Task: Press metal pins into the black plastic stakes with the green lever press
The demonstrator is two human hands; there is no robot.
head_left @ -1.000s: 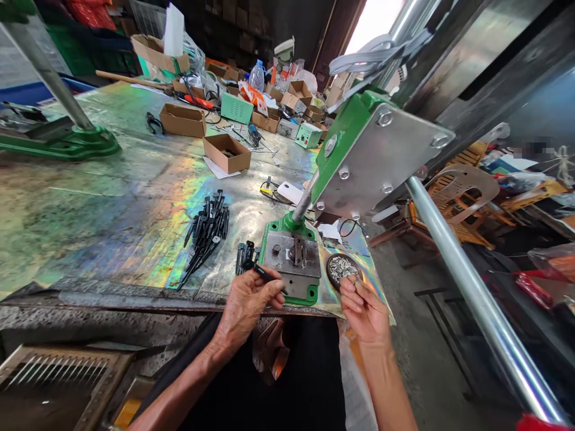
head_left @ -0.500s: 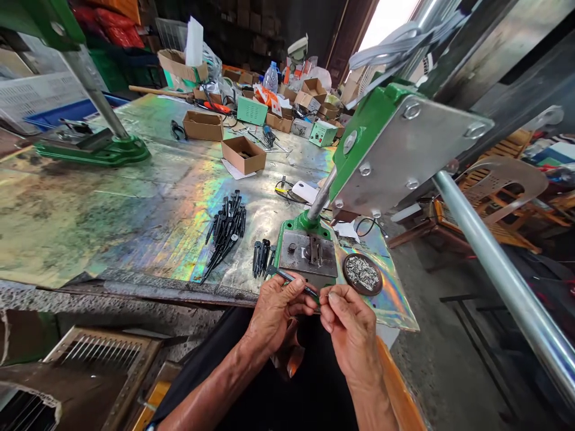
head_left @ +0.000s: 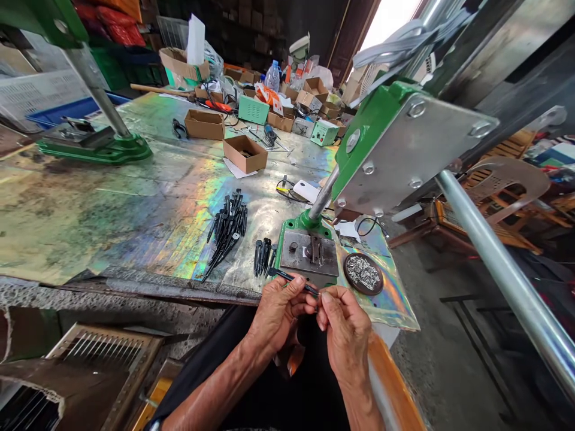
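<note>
My left hand is closed round a slim black rod-like piece with a wider head at its left end. My right hand pinches at the other end of that piece; whatever sits between its fingertips is too small to make out. Just beyond both hands is the steel base plate of a green hand press. A round dark dish of small silvery metal pieces lies right of the base. To its left are a small row of similar black pieces and a larger pile.
A second green press stands at the table's far left. Small cardboard boxes, a green electrical box and assorted clutter crowd the back. The press's long metal lever slants down on the right, near a plastic chair.
My right hand has shifted slightly left, bringing its fingertips against the end of the black piece. My left hand keeps its hold. The view has moved very slightly.
</note>
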